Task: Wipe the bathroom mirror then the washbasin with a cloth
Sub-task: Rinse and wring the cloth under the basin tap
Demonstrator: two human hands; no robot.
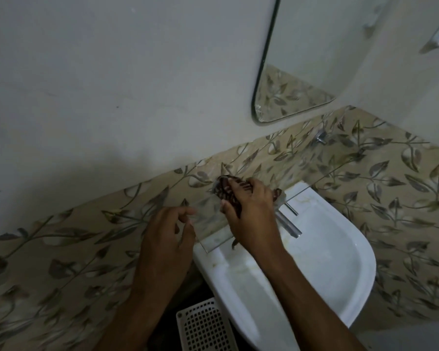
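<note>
The right hand (pixel 249 206) grips the patterned cloth (pixel 228 190) on the glass shelf (pixel 213 243) at frame centre, the mirror (pixel 314 59) lying well up-right, the washbasin (pixel 327 249) directly below (left hand (pixel 165 234) loosely curled, empty).

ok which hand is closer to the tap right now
Right. The right hand, gripping the cloth on the glass shelf, is just left of the tap. The left hand holds nothing, further left, over the tiled wall.
</note>
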